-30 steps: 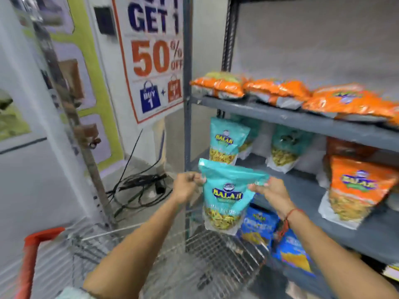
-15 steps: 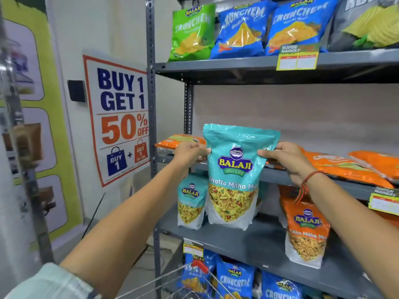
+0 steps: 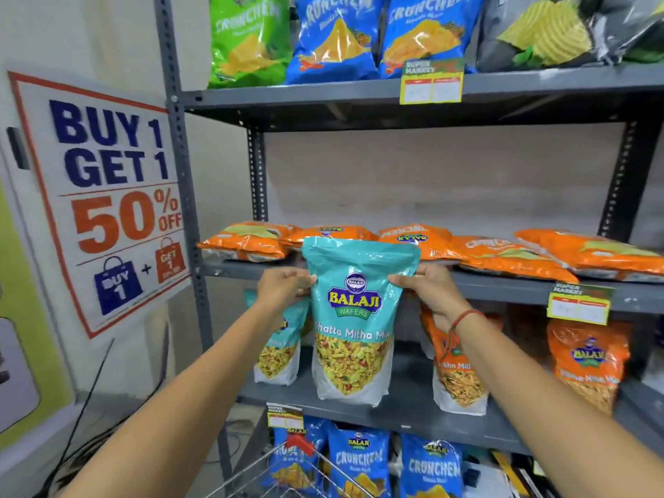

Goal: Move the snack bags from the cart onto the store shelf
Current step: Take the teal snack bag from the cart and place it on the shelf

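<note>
I hold a teal Balaji snack bag upright in front of the grey store shelf. My left hand pinches its upper left edge and my right hand pinches its upper right edge. The bag hangs in front of the lower shelf board, where another teal bag stands behind my left wrist. Only the wire corner of the cart shows at the bottom.
Orange bags lie flat on the shelf level with my hands. Orange Balaji bags stand on the lower board to the right. Blue Crunchem bags fill the bottom shelf and others the top. A sale poster hangs left of the upright post.
Both hands have lifted the teal bag from above the cart up to shelf height, and my view has risen from the cart to the shelves.
</note>
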The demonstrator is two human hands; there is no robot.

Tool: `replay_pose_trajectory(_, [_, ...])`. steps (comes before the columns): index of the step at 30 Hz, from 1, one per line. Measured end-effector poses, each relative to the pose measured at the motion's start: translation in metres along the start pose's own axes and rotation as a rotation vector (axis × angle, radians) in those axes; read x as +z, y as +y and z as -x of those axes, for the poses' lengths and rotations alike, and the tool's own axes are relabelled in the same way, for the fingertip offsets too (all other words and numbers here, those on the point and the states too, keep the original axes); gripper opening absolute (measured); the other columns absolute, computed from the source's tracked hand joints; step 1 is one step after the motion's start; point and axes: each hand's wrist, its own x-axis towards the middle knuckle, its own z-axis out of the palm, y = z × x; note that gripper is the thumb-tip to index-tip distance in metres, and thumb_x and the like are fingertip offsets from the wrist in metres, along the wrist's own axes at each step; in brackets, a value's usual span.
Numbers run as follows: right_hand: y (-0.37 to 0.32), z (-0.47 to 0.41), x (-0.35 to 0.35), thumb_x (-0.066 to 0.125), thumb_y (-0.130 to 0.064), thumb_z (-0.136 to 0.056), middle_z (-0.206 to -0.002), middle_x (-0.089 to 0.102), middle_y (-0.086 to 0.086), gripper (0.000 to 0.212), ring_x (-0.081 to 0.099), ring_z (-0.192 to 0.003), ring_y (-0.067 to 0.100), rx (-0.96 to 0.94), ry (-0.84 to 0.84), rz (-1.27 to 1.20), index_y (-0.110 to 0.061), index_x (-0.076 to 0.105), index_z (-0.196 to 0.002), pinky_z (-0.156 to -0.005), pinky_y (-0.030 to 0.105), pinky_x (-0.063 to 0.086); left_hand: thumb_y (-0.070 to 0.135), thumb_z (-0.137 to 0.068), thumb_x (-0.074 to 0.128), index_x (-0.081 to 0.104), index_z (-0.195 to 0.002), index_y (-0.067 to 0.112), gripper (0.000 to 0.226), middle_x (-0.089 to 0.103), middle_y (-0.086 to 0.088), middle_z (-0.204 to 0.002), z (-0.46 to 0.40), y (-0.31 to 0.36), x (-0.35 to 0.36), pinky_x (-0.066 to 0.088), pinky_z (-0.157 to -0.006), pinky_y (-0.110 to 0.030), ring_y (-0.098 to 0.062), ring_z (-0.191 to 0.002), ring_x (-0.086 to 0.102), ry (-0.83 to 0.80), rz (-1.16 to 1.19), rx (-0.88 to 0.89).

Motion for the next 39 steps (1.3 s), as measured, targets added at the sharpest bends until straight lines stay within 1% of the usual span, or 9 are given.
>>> replay_pose_trajectory(5, [0.064, -0.013, -0.01, 0.074, 0.002, -0.075, -0.107, 0.072, 0.022, 0.029, 0.07, -0.095, 0.032, 0.139, 0.069, 0.01, 0.007, 0.069, -0.103, -0.089, 0.044, 0.056, 0.006, -0.078, 0.072, 0.071, -0.075, 0.011, 0.006, 0.067, -0.005, -0.068, -0.021, -0.065, 0.023, 0.05, -0.049, -0.014, -0.007, -0.052, 0.058, 0.003, 0.019, -0.086])
replay_pose_trajectory(8, [0.104, -0.027, -0.017, 0.073, 0.005, -0.075, -0.105, 0.072, 0.02, 0.028, 0.073, -0.074, 0.016, 0.183, 0.063, 0.038, 0.007, 0.069, -0.103, -0.065, 0.026, 0.06, 0.006, -0.077, 0.072, 0.072, -0.085, 0.001, 0.009, 0.07, -0.017, -0.084, -0.039, -0.11, 0.035, 0.056, -0.074, -0.031, -0.024, -0.075, 0.064, -0.023, 0.044, -0.163])
replay_pose_trajectory(10, [0.127, -0.037, -0.02, 0.072, 0.006, -0.075, -0.102, 0.072, 0.016, 0.029, 0.07, -0.063, 0.001, 0.194, 0.07, 0.075, 0.007, 0.069, -0.104, -0.053, 0.012, 0.052, 0.007, -0.078, 0.073, 0.072, -0.085, 0.002, 0.009, 0.07, -0.017, -0.092, -0.053, -0.135, 0.044, 0.053, -0.077, -0.033, -0.026, -0.085, 0.064, -0.008, 0.019, -0.202])
replay_pose_trajectory(16, [0.178, -0.07, -0.031, 0.076, -0.003, -0.076, -0.101, 0.073, 0.011, 0.027, 0.069, -0.084, 0.017, 0.221, 0.149, 0.116, 0.001, 0.071, -0.102, -0.063, 0.021, 0.051, 0.01, -0.075, 0.076, 0.071, -0.073, 0.016, 0.008, 0.072, -0.013, -0.092, -0.095, -0.183, 0.071, 0.051, -0.082, -0.034, -0.022, -0.087, 0.064, 0.036, 0.012, -0.233])
replay_pose_trajectory(22, [0.212, -0.096, -0.04, 0.076, -0.014, -0.077, -0.089, 0.075, 0.0, 0.009, 0.068, -0.065, -0.006, 0.256, 0.144, 0.159, -0.021, 0.071, -0.074, -0.049, 0.005, 0.045, 0.008, -0.074, 0.076, 0.075, -0.081, 0.009, 0.006, 0.074, -0.014, -0.093, -0.128, -0.212, 0.088, 0.05, -0.072, -0.026, -0.014, -0.076, 0.066, 0.031, -0.015, -0.213])
replay_pose_trajectory(27, [0.232, -0.102, -0.042, 0.073, -0.018, -0.081, -0.09, 0.078, -0.009, 0.007, 0.07, -0.072, -0.006, 0.279, 0.152, 0.066, -0.024, 0.071, -0.083, -0.054, 0.009, 0.049, 0.011, -0.078, 0.073, 0.076, -0.083, 0.01, 0.006, 0.076, -0.011, -0.091, -0.14, -0.229, 0.098, 0.054, -0.076, -0.027, -0.014, -0.08, 0.069, 0.011, -0.05, -0.175])
replay_pose_trajectory(32, [0.261, -0.1, -0.046, 0.081, -0.012, -0.072, -0.112, 0.072, -0.004, 0.052, 0.069, -0.101, 0.009, 0.313, 0.017, -0.078, -0.022, 0.058, -0.117, -0.072, 0.017, 0.057, 0.008, -0.074, 0.077, 0.069, -0.102, 0.003, 0.03, 0.074, -0.004, -0.084, -0.143, -0.25, 0.101, 0.054, -0.069, -0.019, -0.014, -0.08, 0.068, -0.145, -0.07, -0.159])
replay_pose_trajectory(35, [0.293, -0.086, -0.047, 0.083, -0.006, -0.068, -0.13, 0.055, 0.003, 0.086, 0.055, -0.12, 0.02, 0.444, -0.081, 0.03, -0.019, 0.035, -0.138, -0.092, 0.03, 0.051, 0.018, -0.062, 0.087, 0.053, -0.124, 0.013, 0.07, 0.063, -0.002, -0.11, -0.131, -0.289, 0.099, 0.052, -0.081, -0.028, -0.02, -0.104, 0.06, -0.26, -0.2, -0.302])
replay_pose_trajectory(39, [0.334, -0.068, -0.048, 0.081, 0.001, -0.069, -0.143, 0.043, 0.011, 0.099, 0.047, -0.129, 0.027, 0.573, -0.176, 0.144, -0.012, 0.021, -0.147, -0.104, 0.039, 0.044, 0.038, -0.043, 0.092, 0.047, -0.126, 0.019, 0.097, 0.062, 0.007, -0.116, -0.107, -0.334, 0.105, 0.05, -0.096, -0.036, -0.014, -0.107, 0.06, -0.321, -0.208, -0.402])
